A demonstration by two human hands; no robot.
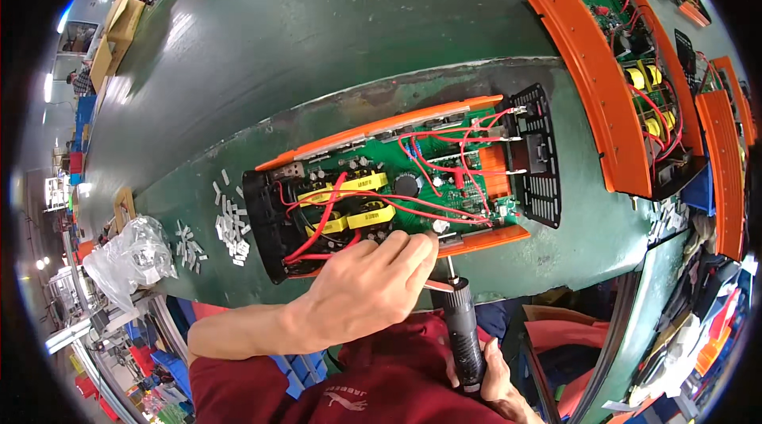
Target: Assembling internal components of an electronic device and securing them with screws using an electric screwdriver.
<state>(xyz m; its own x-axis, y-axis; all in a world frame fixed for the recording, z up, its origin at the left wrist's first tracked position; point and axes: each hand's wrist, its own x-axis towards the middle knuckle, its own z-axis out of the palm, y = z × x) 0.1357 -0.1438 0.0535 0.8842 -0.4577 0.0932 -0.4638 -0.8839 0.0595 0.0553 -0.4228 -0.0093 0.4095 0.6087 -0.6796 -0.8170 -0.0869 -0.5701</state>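
The open orange-cased power unit (397, 178) lies across the green surface (317, 43) in front of you, its green circuit board (444, 178) bare, red wires looped over yellow transformers (357, 198). Your left hand (369, 289) rests curled on the near edge, fingertips pinching something small I cannot make out. Your right hand (496, 380) is closed around a black electric screwdriver (463, 329), tip up at that same edge. No cover is on yet. Small white parts (230, 226) lie left; more open units (635, 83) wait right.
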